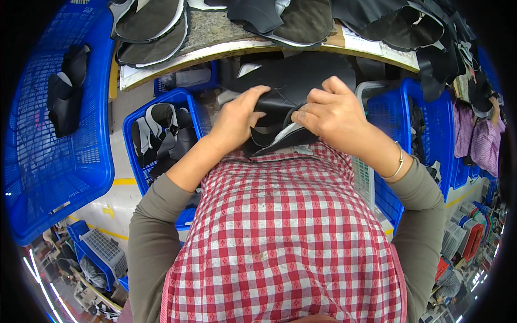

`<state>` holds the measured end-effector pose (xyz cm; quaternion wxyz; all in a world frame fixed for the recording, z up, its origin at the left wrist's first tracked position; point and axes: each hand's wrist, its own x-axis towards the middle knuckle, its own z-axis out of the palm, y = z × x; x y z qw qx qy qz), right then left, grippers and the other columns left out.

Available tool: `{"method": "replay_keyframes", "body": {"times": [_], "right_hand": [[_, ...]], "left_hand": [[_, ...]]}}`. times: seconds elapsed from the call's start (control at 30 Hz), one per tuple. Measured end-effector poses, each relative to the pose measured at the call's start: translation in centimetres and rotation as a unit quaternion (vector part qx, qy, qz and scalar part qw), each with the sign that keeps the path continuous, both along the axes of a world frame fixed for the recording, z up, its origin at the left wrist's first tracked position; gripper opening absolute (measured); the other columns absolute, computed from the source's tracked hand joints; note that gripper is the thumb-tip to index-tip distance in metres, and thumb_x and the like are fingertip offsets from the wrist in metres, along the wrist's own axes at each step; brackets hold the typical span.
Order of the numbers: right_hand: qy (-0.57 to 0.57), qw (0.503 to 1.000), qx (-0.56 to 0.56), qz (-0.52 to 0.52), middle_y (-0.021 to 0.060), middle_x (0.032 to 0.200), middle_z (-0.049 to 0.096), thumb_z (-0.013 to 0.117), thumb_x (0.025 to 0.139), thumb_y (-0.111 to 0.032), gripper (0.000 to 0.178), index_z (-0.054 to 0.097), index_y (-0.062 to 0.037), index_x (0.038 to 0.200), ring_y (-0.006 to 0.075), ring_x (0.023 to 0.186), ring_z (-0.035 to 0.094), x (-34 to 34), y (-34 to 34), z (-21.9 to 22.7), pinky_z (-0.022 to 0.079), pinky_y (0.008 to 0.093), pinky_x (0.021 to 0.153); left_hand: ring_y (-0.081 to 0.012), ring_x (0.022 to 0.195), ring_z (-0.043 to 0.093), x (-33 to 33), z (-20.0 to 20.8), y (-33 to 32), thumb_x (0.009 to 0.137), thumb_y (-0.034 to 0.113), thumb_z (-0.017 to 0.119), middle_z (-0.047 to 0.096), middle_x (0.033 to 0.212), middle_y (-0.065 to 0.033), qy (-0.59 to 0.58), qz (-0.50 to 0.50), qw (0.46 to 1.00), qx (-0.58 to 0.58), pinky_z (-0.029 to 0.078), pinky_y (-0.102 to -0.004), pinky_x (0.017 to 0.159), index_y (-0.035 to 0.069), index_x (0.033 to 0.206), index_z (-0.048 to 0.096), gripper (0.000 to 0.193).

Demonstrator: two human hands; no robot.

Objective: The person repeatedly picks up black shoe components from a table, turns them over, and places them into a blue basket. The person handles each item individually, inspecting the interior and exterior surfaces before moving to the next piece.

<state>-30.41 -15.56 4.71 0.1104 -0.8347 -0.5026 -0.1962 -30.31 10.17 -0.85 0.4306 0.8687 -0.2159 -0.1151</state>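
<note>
A black leather boot upper [276, 105] with a pale lining edge is held in front of my body, between the table edge and my checked apron. My left hand [240, 117] is closed on its left side, thumb and fingers pinching a fold. Along the right side, the bent fingers of my right hand [329, 110] grip the rim beside the pale edge. The broad black part of the piece spreads away from me towards the table. Its underside and my right fingertips are partly hidden.
Several black upper pieces [307, 24] lie on the worn table [207, 29] ahead. Blue crate [129, 129] at left and blue basket [388, 145] at right flank me; the left one holds more pieces. A large blue basket [32, 156] stands far left. A co-worker's checked sleeve [487, 134] shows far right.
</note>
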Motion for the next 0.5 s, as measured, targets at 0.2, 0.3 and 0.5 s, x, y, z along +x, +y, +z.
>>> {"method": "replay_keyframes", "body": {"times": [0.2,0.3,0.5], "right_hand": [[0.044,0.998,-0.026,-0.036,-0.0025,0.06,0.059,0.073,0.066,-0.018,0.008,0.071,-0.0106,0.07,0.0155,0.073,0.055,-0.2,-0.4,-0.5,0.042,0.0321,0.077],[0.056,0.996,-0.063,-0.031,-0.0022,0.071,0.066,0.074,0.066,-0.015,0.02,0.078,-0.0082,0.085,0.0155,0.076,0.058,-0.2,0.2,-0.7,0.045,0.0318,0.076],[0.049,0.997,-0.004,-0.065,-0.0008,0.067,0.063,0.075,0.067,-0.017,0.012,0.072,-0.0096,0.077,0.0174,0.074,0.057,0.4,0.8,-2.0,0.043,0.0331,0.076]], "left_hand": [[-0.0247,0.11,0.064,3.3,5.0,0.7,0.085,0.0,0.074,0.067,0.11,-0.0092,0.014,0.008,1.0,0.006,0.051,-0.0379,0.098,0.003,0.113,0.075,0.028],[-0.0313,0.091,0.07,3.2,4.2,-0.6,0.087,0.003,0.073,0.07,0.101,-0.0159,0.12,-0.186,0.971,-0.086,0.056,-0.0395,0.082,-0.001,0.109,0.073,0.022],[-0.0392,0.082,0.071,2.5,0.2,-3.4,0.091,0.007,0.071,0.07,0.09,-0.0219,-0.027,0.021,0.997,-0.062,0.055,-0.0414,0.072,0.0,0.102,0.073,0.012]]}}
